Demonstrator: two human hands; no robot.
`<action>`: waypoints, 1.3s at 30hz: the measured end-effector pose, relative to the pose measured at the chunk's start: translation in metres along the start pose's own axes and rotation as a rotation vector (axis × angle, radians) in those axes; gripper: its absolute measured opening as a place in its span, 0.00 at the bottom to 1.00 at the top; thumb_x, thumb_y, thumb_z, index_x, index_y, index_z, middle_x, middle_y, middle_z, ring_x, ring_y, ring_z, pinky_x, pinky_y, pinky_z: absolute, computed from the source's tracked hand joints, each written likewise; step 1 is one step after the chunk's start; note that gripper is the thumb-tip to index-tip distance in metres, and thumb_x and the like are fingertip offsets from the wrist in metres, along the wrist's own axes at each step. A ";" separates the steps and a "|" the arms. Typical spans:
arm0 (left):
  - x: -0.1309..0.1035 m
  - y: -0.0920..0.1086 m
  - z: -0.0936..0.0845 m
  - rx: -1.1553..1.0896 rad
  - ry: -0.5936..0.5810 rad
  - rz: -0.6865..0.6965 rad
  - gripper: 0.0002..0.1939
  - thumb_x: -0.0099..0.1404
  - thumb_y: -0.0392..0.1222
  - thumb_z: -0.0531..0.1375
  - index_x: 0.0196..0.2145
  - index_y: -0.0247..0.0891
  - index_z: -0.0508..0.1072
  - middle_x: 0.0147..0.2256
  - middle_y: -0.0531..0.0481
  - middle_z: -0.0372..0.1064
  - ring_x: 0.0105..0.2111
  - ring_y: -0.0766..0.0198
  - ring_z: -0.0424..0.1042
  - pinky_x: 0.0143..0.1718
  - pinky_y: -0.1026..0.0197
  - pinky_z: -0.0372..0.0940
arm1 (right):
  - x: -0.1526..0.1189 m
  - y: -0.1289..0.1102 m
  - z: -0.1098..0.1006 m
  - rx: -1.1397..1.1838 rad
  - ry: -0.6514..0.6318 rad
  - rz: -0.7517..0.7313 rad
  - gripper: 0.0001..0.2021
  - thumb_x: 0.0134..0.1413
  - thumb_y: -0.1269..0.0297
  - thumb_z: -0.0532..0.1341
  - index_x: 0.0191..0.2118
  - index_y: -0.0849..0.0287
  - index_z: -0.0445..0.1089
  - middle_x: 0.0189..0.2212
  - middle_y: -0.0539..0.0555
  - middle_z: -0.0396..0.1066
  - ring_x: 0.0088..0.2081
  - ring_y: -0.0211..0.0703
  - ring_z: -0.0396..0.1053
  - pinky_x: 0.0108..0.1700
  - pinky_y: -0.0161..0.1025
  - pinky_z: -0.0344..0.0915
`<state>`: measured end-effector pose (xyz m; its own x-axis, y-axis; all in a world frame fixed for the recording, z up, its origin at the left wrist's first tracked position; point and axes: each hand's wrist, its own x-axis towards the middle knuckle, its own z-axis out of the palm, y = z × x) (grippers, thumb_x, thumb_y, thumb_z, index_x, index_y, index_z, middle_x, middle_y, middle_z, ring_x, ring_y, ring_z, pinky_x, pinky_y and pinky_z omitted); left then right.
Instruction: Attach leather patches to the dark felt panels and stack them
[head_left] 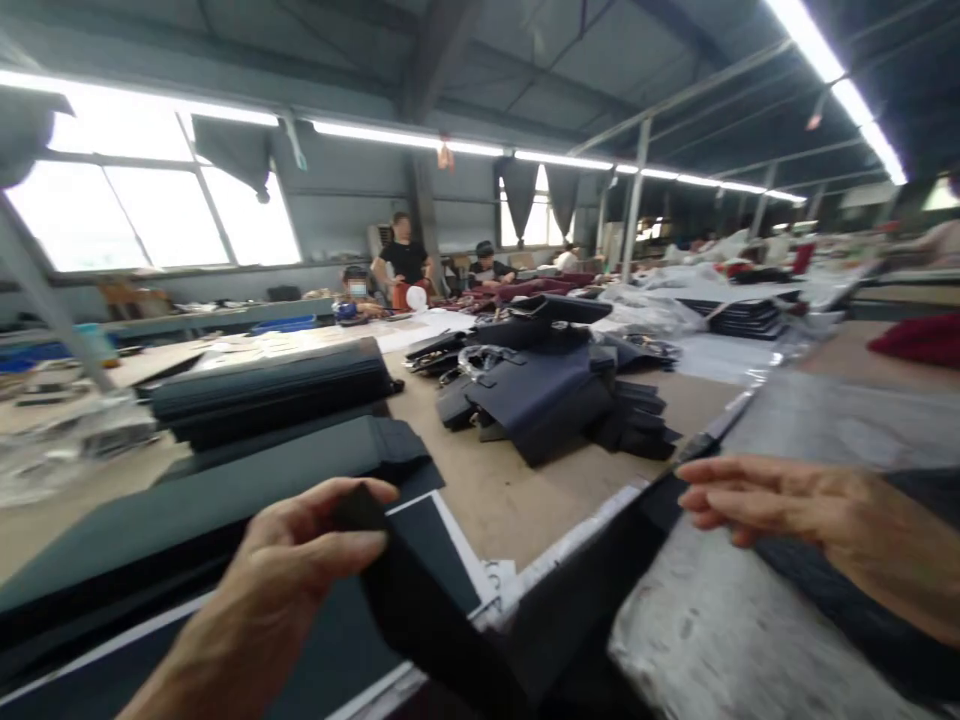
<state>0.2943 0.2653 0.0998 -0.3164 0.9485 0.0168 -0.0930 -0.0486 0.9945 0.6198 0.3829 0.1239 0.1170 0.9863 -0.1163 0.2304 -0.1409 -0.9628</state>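
Left hand (300,570) pinching the near-left end of a dark fabric piece (450,630); right hand (757,500) open, fingers flat on its far-right edge. Held low over the worktop (510,490), just ahead. Long axis running left to right, rising toward the right. Risk, probably: slack middle sagging, slipping from the light pinch, snagging the stacked dark panels (270,390) further left.

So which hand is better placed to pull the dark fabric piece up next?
Left, probably. The left hand already pinches the dark fabric piece at its top edge; the right hand lies open, fingers flat.
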 end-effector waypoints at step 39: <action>-0.003 -0.031 -0.001 -0.375 -0.196 0.018 0.30 0.37 0.28 0.62 0.42 0.35 0.66 0.31 0.49 0.67 0.23 0.69 0.64 0.24 0.69 0.56 | -0.081 -0.038 0.191 -0.479 -0.643 -0.751 0.09 0.38 0.77 0.59 0.26 0.57 0.71 0.19 0.44 0.62 0.23 0.31 0.58 0.25 0.29 0.52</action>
<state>0.2970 0.2634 0.0689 -0.1389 0.9863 0.0889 -0.4375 -0.1416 0.8880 0.4172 0.3250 0.1236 -0.7033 0.6759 0.2205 0.3996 0.6323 -0.6637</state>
